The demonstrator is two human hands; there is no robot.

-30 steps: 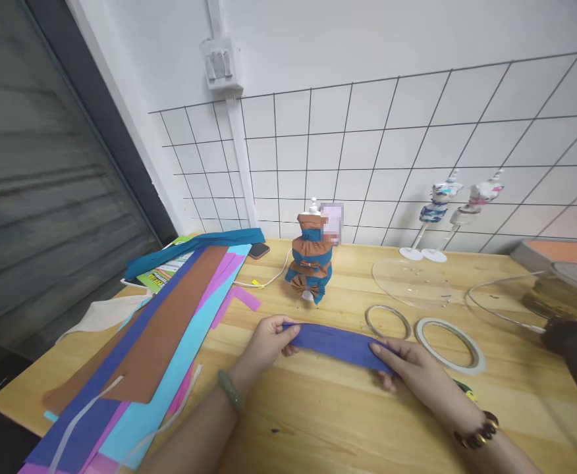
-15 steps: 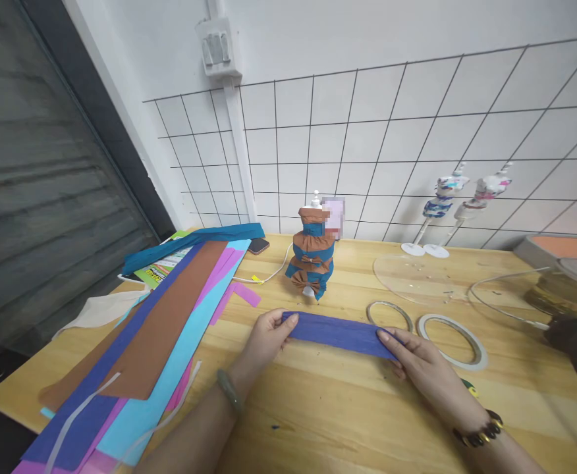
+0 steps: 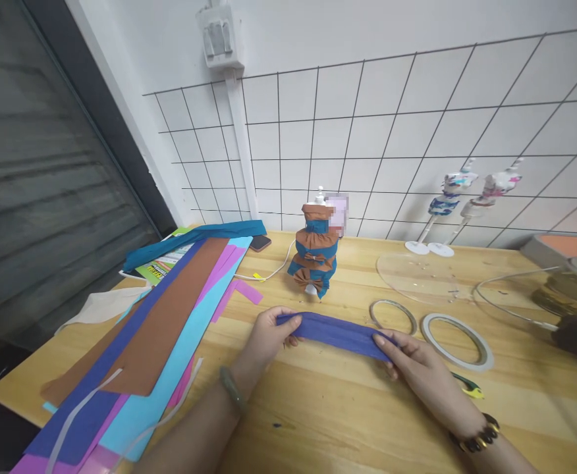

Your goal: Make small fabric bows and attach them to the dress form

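Hands work a blue crepe strip [image 3: 335, 332] low over the wooden surface [image 3: 348, 421], in front of a small dress form [image 3: 317, 251] wrapped in brown and teal bands. The left hand [image 3: 267, 339] has its fingers curled shut on the strip's left end, thumb on top; the right hand [image 3: 407, 359] pinches the right end, fingers closed over it. Stretched between them, the strip looks folded lengthwise into a narrow band. It is probably very light, soft and limp, likely to sag, crease or tear if pulled hard, so the ends, as held now, seem the best places to grip it. Two tape rings [image 3: 456, 340] lie just beyond the right hand. Long coloured paper sheets [image 3: 170, 342] lie well to the left.
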